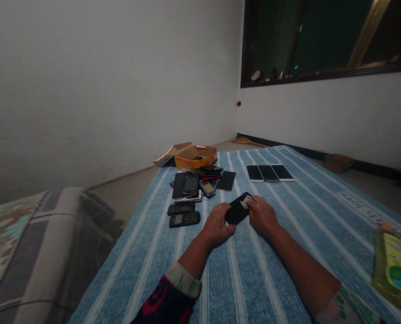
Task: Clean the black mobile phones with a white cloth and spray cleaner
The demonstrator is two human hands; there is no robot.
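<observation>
A black smartphone (pixel 237 211) lies tilted on the blue striped cloth between my hands. My left hand (pixel 218 224) grips its near left edge, fingers over the side and thumb at the lower corner. In my right hand (pixel 261 215) a small white wipe (pixel 245 202) is pinched and pressed on the phone's upper right part. Left of my hands lie two keypad phones (pixel 184 219), one behind the other. Behind them is a loose pile of phones (pixel 191 184), several of them overlapping.
An open orange cardboard box (pixel 196 158) stands behind the pile. Three smartphones (pixel 268 173) lie side by side at the back right. A bottle of yellow-green liquid (pixel 394 272) is at the right edge. A blanket-covered piece of furniture (pixel 58 252) stands at left, beyond a gap.
</observation>
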